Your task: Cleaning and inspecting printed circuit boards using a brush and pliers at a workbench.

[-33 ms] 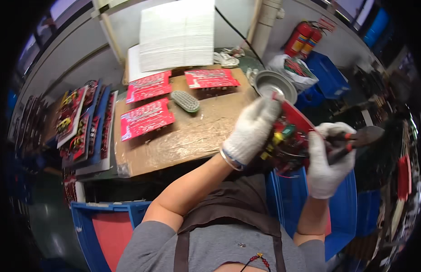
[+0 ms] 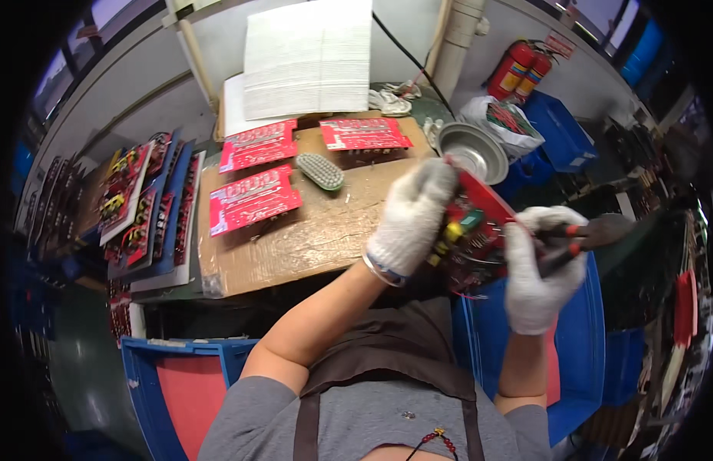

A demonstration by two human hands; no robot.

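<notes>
Head view. A red circuit board (image 2: 487, 206) is suspended between the two gloved hands, above the gap between the cardboard sheet (image 2: 333, 230) and the blue bin (image 2: 583, 346). The left hand (image 2: 414, 207) is clamped on the board's upper left portion. The right hand (image 2: 542, 273) is closed around a hand tool (image 2: 575, 248) with red-and-dark handles, and its thumb rests at the board's right side. The hands are apart, with the board spanning the space between them.

Orientation: the board lies to the right of the left hand and to the left of the right hand; both are in contact, so neither is nearer. It is tilted, and its bare red edge slopes from the left fingertips down toward the right thumb. Foreshortening prevents confirmation of its long axis. The tool's broad end is blurred and points right, away from the board.

Surroundings: a brush (image 2: 320, 171) lies bristles up on the cardboard sheet, near three red boards. A metal bowl (image 2: 491, 146) is just beyond the left fingertips.
</notes>
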